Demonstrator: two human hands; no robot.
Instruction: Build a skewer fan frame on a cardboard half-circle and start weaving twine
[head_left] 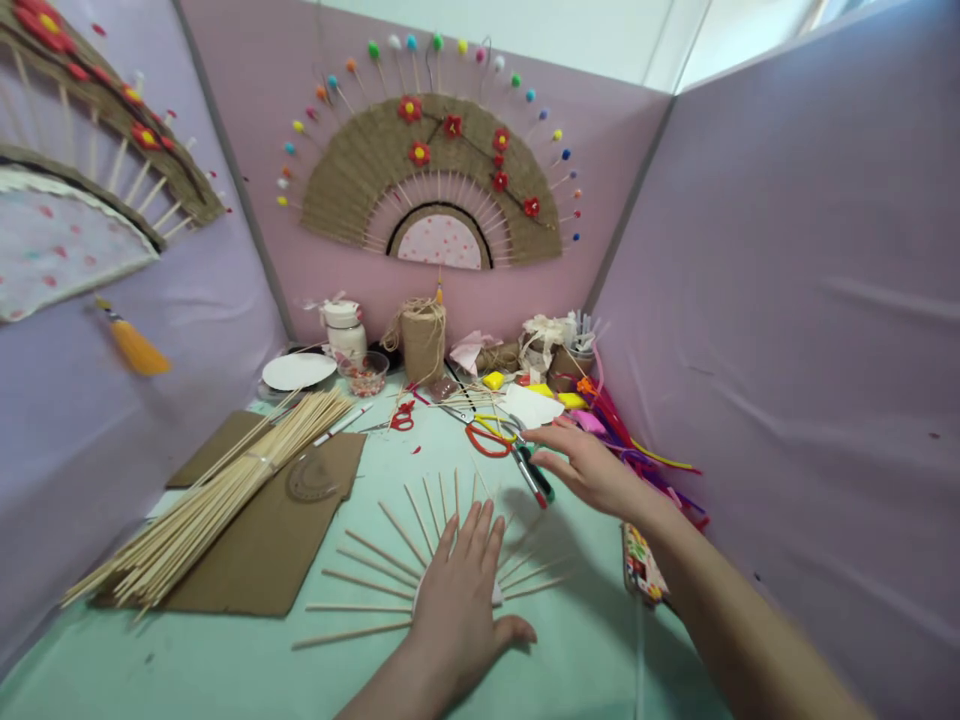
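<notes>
Two bare forearms (739, 600) reach over a pale green bench (225, 680), where the left hand (459, 585) lies palm down, thumb splayed, on one white piece (496, 595) with at least ten wooden sticks (360, 608) fanning out around it; the exact count is hidden by the fingers. The right hand (589, 470), fingers extended and thumb apart, hangs above the bench near one red-tipped marker (531, 478) and orange-and-yellow-handled scissors (489, 440), one of two pairs, the other being small red-handled scissors (403, 416). At left, one bundle of sticks (217, 510) and one clear protractor (313, 478) rest on brown cardboard (255, 570). Two decorated fans hang on the partitions, the rear fan (341, 175) bearing six red flowers (419, 153).
</notes>
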